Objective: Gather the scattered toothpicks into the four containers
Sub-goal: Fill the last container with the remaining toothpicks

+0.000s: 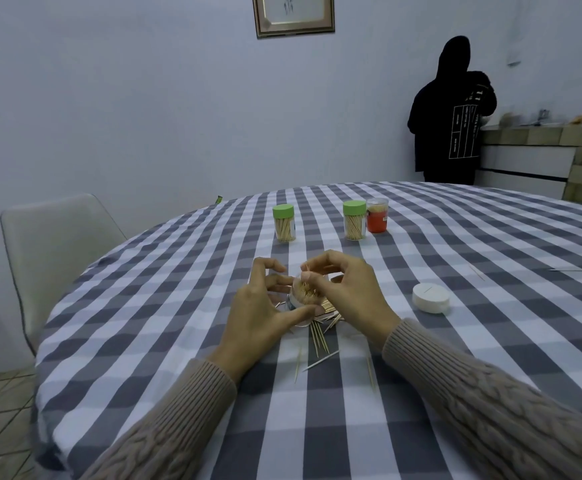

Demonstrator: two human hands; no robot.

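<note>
Grey-and-white checked cloth covered the round table [185,341], and the gathering job looked well along but unfinished; three of the four containers stood toward the far edge, each packed with upright toothpicks: a green-lidded jar [284,223] on the left, a second green-lidded jar [354,220] to its right, and a red-based clear jar [377,215] touching or just beside that one, its clear top seemingly in place; the fourth, an open clear jar [301,294], sat near the middle of the table between the person's hands and already appeared nearly full; the left hand [265,315] gripped it, thumb curled across its lower front and fingers arched loosely behind it; the right hand [346,289] hovered at its mouth, fingertips pinching a small bunch of toothpicks [306,271] as if feeding them in; a loose pile of toothpicks [320,329] lay just in front of the jar toward the near edge, with a few strays farther toward the near edge and two or so well off toward the right edge; a white lid [431,298] rested flat to the right, apart from the jar, probably to be fitted last.
</note>
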